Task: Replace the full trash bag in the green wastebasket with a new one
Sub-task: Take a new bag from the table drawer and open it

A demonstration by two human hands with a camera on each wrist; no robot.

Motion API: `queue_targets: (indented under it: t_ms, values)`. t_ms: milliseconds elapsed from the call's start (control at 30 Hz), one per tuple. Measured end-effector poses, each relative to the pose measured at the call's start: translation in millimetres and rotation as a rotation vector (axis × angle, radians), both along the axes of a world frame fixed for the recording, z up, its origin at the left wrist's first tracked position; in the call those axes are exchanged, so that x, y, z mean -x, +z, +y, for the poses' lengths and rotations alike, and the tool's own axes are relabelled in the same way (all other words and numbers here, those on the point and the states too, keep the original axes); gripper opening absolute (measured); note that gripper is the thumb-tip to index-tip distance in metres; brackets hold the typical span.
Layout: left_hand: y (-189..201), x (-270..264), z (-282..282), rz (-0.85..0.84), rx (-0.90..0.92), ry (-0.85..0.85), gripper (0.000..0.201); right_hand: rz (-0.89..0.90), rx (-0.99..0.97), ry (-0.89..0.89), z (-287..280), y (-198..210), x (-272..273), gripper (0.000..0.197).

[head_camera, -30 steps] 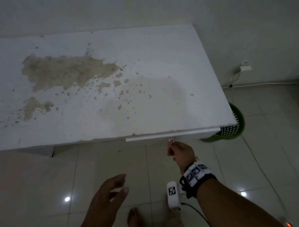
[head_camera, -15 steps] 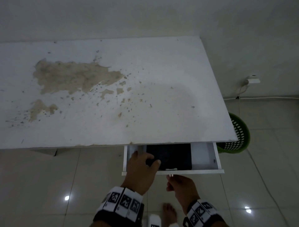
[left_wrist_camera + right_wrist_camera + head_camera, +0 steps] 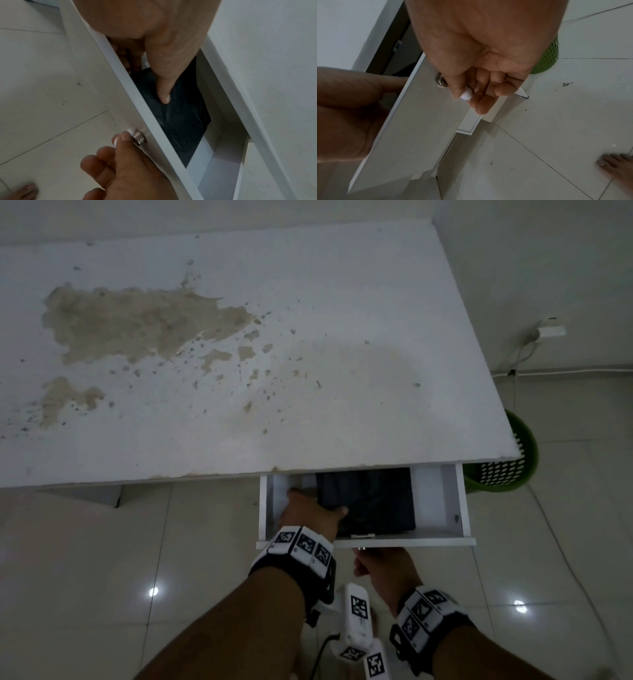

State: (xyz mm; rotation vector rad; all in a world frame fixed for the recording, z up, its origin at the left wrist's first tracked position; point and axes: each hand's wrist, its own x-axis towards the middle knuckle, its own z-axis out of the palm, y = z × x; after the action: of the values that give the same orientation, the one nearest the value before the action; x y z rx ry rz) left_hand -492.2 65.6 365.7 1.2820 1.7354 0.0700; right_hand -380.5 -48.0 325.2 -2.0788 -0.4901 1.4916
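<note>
The white drawer (image 3: 438, 501) under the table's front edge stands pulled out. A flat stack of folded black trash bags (image 3: 376, 501) lies in it. My left hand (image 3: 308, 508) reaches into the drawer's left side. Its thumb (image 3: 163, 94) lies on top of the black bags (image 3: 185, 121), and its fingers curl at their left edge, partly hidden. My right hand (image 3: 376, 559) pinches a small white-capped piece at the metal knob (image 3: 440, 79) on the drawer front. The green perforated wastebasket (image 3: 513, 470) stands on the floor at the right, half under the table corner; what it holds is hidden.
The white table (image 3: 308, 405) has brown peeled patches on its left half. A wall socket with a cable (image 3: 548, 332) is on the far right, and a cord runs across the pale floor tiles (image 3: 565, 542). A bare foot (image 3: 614, 166) stands near the drawer.
The drawer, shut a second ago, has been pulled out by my right hand. My left hand has come up from the floor side into the drawer and onto the black bags.
</note>
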Motion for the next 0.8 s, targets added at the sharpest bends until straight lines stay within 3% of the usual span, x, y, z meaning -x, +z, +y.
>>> queue_targets:
  t_ms: [67, 100, 233, 300, 367, 433, 533, 633, 800]
  values:
    - [2, 2, -3, -0.057, -0.056, -0.069, 0.031, -0.038, -0.028, 0.046, 0, -2, 1, 0.024]
    - [4, 3, -5, -0.106, -0.08, -0.081, 0.026, -0.035, -0.022, 0.05, 0, -1, 1, 0.026]
    - [38, 9, -23, -0.355, -0.101, -0.033, 0.03, -0.008, 0.011, 0.026, 1, 0, 0, 0.032]
    - [58, 18, -32, -0.472, -0.092, -0.022, 0.029, -0.026, -0.007, 0.021, -3, 0, 0, 0.025]
    - [79, 31, -43, -0.581, -0.115, 0.035, 0.017, -0.017, -0.117, -0.02, -12, 3, 2, 0.015]
    - [101, 47, -51, -0.661, -0.184, 0.066, 0.024, -0.016, -0.189, -0.018, -17, 7, 2, 0.025]
    - [123, 72, -51, -0.663, -0.394, 0.127, 0.027, -0.046, -0.108, 0.008, -7, 13, 3, 0.013]
    - [137, 96, -35, -0.6, -0.573, 0.218, 0.023, -0.064, -0.055, -0.097, 7, 17, 4, 0.03]
    - [147, 114, -7, -0.671, -0.681, 0.318, 0.029, -0.081, -0.114, -0.16, 38, 26, -1, 0.037]
